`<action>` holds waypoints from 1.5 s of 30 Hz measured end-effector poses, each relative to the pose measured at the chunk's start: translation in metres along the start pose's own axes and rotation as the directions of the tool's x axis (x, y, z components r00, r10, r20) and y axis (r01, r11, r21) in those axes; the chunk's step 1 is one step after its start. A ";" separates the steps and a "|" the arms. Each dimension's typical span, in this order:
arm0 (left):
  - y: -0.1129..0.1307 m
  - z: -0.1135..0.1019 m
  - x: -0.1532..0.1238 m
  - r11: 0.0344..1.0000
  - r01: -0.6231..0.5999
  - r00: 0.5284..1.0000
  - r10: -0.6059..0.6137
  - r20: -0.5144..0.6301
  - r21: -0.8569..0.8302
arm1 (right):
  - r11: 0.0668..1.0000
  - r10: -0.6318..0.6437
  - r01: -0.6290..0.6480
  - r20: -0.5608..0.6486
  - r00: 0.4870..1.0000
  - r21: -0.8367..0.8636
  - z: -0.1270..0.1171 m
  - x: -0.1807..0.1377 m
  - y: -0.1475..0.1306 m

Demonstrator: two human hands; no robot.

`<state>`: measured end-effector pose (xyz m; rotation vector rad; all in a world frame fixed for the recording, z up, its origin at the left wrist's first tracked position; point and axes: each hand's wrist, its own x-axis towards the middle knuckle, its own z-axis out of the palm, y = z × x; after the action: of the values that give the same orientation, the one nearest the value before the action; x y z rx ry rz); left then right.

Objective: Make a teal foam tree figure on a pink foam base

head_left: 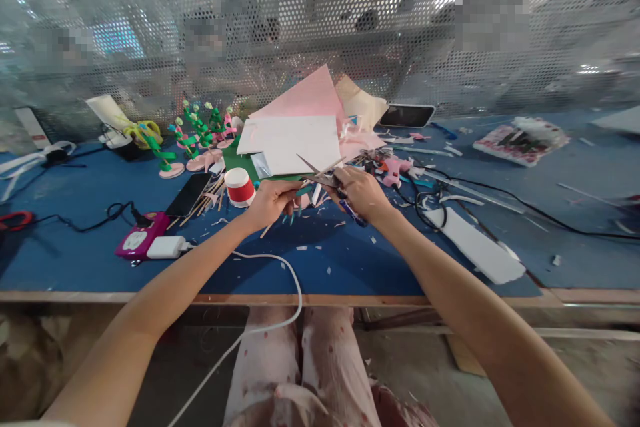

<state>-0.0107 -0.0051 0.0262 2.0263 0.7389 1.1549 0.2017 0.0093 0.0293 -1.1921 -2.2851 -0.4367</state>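
My right hand (361, 192) is closed around a pair of scissors (324, 179), whose blades are spread and point left toward my other hand. A dark purple-blue handle shows below the fingers. My left hand (270, 205) is closed in a pinch on a thin wooden stick, with a small teal piece (303, 191) at the fingertips. The stick slants up toward the blades; the fingers partly hide it. Just behind both hands lie white sheets (295, 143) over green paper. A white paper cup with a red band (239, 187) stands beside my left hand.
Wooden sticks (200, 205) and a black phone (189, 195) lie left, near a purple power strip (143, 237) with a white charger. Small green paper plants (200, 133) stand behind. Cables and a white slab (477, 245) lie right. Paper scraps litter the blue table (350, 273).
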 end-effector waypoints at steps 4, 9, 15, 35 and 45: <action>0.010 -0.003 0.002 0.956 0.191 0.981 -0.175 0.087 -0.221 | 0.999 -0.006 0.006 -0.004 1.000 0.040 0.004 -0.001 0.011; 0.005 -0.009 0.005 0.937 0.237 0.972 -0.224 0.077 -0.255 | 1.000 0.001 -0.001 0.001 1.000 0.000 0.001 -0.001 0.015; -0.010 -0.009 0.004 0.994 0.085 0.991 -0.077 -0.111 0.075 | 0.978 0.170 -0.153 0.120 0.978 -0.138 -0.004 0.000 -0.005; -0.009 0.001 -0.008 0.692 -0.248 0.901 0.423 -0.102 0.678 | 0.989 0.140 -0.134 0.123 0.983 -0.056 -0.005 -0.001 -0.015; -0.004 0.001 -0.006 0.825 -0.239 0.936 0.335 -0.104 0.513 | 0.990 0.139 -0.136 0.076 0.987 -0.037 -0.007 -0.001 -0.014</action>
<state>-0.0133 -0.0070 0.0195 2.5493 0.9172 1.4630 0.1927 -0.0026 0.0334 -1.3957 -2.2504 -0.3819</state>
